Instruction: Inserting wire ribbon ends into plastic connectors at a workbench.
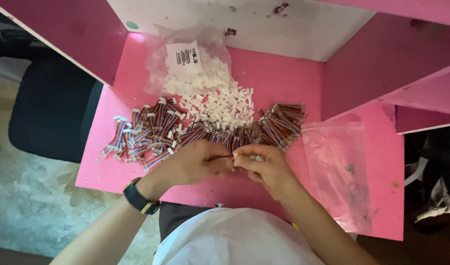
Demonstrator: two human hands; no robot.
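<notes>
Fitting a small white plastic connector housing (256, 158) onto a thin multicoloured ribbon wire lead (220, 157), held above the pink desk's (112, 172) near edge.

The left hand (190, 164) pinches the lead; the right hand (264, 167) pinches the housing. Judged mid-insertion; the next move calls for square alignment. Loose white housings (220, 100) lie beyond.

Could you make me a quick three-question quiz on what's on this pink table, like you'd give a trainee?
1. True or false: the pile of small white connectors lies farther from the person than the multicoloured wire bundles.
2. Which wrist wears the black watch? A) left B) right C) neither
3. Fill in: the empty clear plastic bag lies on the person's ____ side of the pink table.

Key: 1 true. 2 A. 3 right. The left hand and right hand meet over a thin wire piece pinched between them.
</notes>
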